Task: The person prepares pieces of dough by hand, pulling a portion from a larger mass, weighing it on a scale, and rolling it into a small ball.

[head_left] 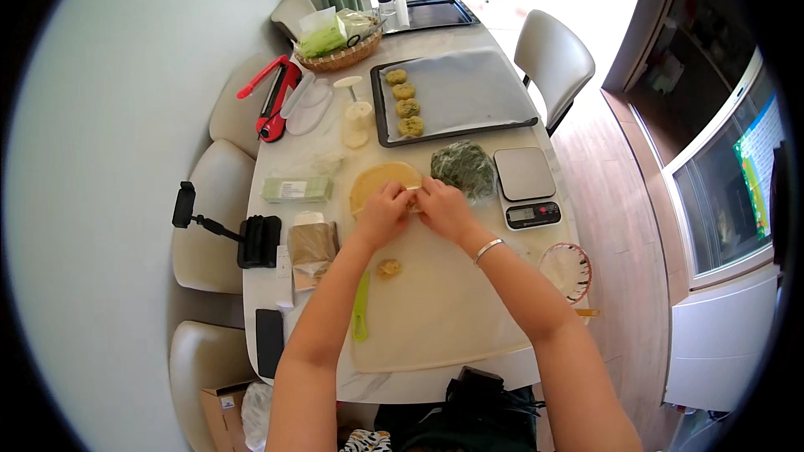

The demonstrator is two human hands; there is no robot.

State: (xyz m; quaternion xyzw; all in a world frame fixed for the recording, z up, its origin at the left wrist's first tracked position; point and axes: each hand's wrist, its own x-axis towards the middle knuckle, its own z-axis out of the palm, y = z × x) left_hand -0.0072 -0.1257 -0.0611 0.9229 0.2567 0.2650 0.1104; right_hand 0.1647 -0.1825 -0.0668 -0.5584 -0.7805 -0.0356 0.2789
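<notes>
My left hand [387, 213] and my right hand [441, 208] meet over the mat, fingertips closed together on a small pale piece [413, 199], mostly hidden by the fingers. Just beyond them lies a broad, round, flat slab of tan dough [381, 177], its near edge beside my left hand. To the right of it sits a dark green mass in clear plastic wrap [463, 166], close to my right fingers. A small tan lump of dough [389, 268] rests on the cream mat [444, 310] nearer to me. A lime-green plastic spreader or knife [361, 310] lies beside my left forearm.
Beyond, a dark baking tray [502, 125] with paper holds several round greenish pastries [404, 92]. On the right stand a kitchen scale [526, 176] and a clear bowl [567, 272]. A press mould [358, 113], red sealer [280, 100], packages [313, 243] and phone stand [260, 241] line the left.
</notes>
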